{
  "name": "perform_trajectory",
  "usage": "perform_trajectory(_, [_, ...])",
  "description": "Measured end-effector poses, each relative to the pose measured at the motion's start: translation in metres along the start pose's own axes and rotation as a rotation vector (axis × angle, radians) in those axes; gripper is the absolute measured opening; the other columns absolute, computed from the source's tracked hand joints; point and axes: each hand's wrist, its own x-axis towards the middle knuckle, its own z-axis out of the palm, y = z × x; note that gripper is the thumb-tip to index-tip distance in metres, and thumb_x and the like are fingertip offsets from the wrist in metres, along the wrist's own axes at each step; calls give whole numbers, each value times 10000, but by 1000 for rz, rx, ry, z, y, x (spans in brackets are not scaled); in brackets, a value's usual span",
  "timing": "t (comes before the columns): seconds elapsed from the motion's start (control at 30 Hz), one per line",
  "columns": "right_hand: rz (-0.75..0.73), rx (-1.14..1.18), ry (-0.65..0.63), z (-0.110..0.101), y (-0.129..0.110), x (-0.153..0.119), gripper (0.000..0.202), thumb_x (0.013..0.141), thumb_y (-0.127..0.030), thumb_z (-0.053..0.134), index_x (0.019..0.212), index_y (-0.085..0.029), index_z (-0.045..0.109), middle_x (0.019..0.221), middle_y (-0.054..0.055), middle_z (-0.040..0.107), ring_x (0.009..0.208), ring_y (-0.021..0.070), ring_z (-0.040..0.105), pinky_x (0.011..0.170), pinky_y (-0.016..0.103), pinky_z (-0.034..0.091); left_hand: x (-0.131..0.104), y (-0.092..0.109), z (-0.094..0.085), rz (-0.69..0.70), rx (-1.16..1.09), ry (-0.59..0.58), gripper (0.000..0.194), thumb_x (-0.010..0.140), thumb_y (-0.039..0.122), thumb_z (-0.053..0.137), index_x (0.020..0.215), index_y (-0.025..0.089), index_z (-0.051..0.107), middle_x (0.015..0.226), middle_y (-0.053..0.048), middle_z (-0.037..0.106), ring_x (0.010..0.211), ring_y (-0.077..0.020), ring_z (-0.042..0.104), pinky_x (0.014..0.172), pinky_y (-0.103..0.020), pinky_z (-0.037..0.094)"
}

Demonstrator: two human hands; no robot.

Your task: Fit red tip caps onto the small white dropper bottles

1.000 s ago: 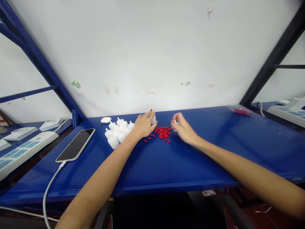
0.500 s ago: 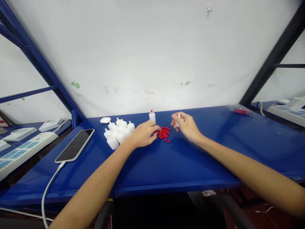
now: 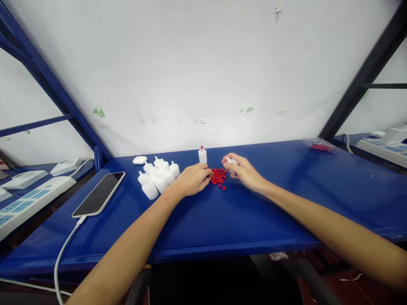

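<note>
Landmark: pile of red caps (image 3: 218, 176) mid blue table (image 3: 286, 203). Left hand (image 3: 192, 179) touches pile's left edge, fingers curled, pinching at caps; hold unclear. Right hand (image 3: 241, 171) just right of pile, closed round small white bottle (image 3: 231, 161). Capped bottle (image 3: 202, 155) stands behind pile; uncapped bottles (image 3: 157, 176) further left.

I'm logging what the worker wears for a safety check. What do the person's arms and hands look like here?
Both forearms are bare with no sleeves in view. The left hand and right hand wear no gloves; no watch, ring or wristband shows.
</note>
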Motion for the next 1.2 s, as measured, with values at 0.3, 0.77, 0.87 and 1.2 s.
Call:
perform_trajectory(0.3, [-92,-264,-92,-1,0,-3,272,904,-420,563,1069,-203,552,763,-30,554,665,140,536,660,285,411,3,0,8,36,-160,92,151,852,115,549,858,162,692,810,-46,701,750,-176,648,710,-281,487])
perform_trajectory(0.77, [-131,-187,-261,14,-6,-14,284,973,-488,490,941,-207,508,650,-62,493,554,104,451,562,244,371,6,30,-2,-74,-604,756,177,931,126,475,888,180,638,902,-43,669,851,-143,627,764,-276,522])
perform_trajectory(0.87, [-132,-156,-266,14,-5,-15,286,972,-492,492,919,-211,497,664,-56,499,559,107,463,579,251,395,5,32,-1,-64,-599,708,215,948,126,442,885,182,639,893,-40,660,856,-144,617,816,-298,511])
perform_trajectory(1.2, [-120,-155,-285,15,-5,-16,316,965,-507,498,899,-199,511,733,-29,534,582,105,485,565,243,405,5,37,0,-57,-652,730,180,947,153,471,897,180,642,905,-48,672,856,-151,633,802,-302,525])
